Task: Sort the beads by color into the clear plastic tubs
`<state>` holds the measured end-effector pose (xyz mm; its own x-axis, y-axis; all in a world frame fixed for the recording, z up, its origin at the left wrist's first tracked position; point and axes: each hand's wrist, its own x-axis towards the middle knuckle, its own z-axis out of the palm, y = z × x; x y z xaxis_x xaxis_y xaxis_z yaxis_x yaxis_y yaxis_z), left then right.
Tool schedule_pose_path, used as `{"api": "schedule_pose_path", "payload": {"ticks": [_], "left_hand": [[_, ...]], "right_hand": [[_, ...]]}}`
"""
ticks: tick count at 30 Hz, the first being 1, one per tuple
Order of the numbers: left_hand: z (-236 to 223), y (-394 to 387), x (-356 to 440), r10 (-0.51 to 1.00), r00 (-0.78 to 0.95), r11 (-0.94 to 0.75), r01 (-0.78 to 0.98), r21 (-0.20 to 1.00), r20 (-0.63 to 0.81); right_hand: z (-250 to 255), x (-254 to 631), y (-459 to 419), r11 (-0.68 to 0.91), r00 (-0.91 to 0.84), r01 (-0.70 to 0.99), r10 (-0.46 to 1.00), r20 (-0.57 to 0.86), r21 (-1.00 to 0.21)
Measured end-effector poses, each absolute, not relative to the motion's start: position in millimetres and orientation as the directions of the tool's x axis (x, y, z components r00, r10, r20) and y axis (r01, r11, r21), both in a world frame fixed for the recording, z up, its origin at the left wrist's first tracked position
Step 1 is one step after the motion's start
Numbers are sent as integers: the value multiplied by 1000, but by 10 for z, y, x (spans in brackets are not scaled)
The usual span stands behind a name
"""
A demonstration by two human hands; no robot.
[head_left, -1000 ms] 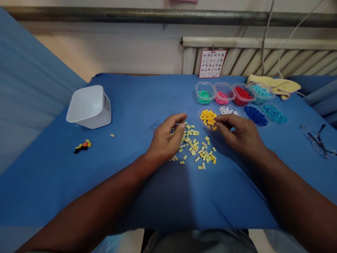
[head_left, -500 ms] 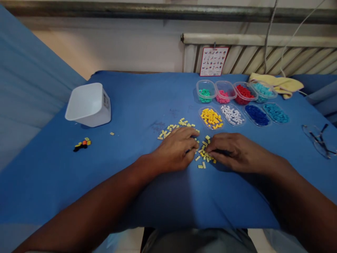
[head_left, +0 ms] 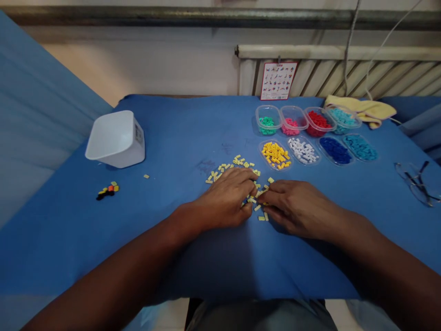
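A scatter of small pale-yellow and yellow bricks [head_left: 237, 163] lies on the blue table cover [head_left: 172, 138]. My left hand [head_left: 227, 200] rests palm down on the pile, fingers curled and pressed onto the pieces. My right hand [head_left: 296, 207] lies beside it, fingertips pinched together at the pile's near edge, almost touching the left hand's fingers. What either hand holds is hidden. Just beyond the pile sits a clear tray of bright yellow bricks [head_left: 275, 154].
Clear trays hold white [head_left: 303, 151], dark blue [head_left: 334, 151], teal [head_left: 360, 148], green [head_left: 268, 122], pink [head_left: 292, 123] and red [head_left: 319, 122] bricks. A white tub [head_left: 115, 138] stands at left, with a small brick cluster [head_left: 107, 189] near it. Glasses [head_left: 416, 184] lie at right.
Both hands drew back from the yellow tray toward me and came together over the near part of the pile; the right hand has slid left until its fingertips meet the left hand's.
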<state>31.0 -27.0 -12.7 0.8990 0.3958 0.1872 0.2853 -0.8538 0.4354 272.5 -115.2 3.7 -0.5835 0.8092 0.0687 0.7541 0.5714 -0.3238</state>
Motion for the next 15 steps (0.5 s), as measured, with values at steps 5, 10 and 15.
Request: {"api": "schedule_pose_path", "payload": {"ticks": [5,10,15], "left_hand": [[-124,-273,304,392,908,-843,291,453,146],[-125,-288,320,409,903,-829,306,468,133],[-134,-287,327,401,899,-839,283,464,176]], "right_hand": [[43,2730,-1159,517,-548,777,836,19,-358],[12,2687,-1160,515,-547,765,837,33,-385],[0,2704,-1141,537,-544,737,832,112,-411]]}}
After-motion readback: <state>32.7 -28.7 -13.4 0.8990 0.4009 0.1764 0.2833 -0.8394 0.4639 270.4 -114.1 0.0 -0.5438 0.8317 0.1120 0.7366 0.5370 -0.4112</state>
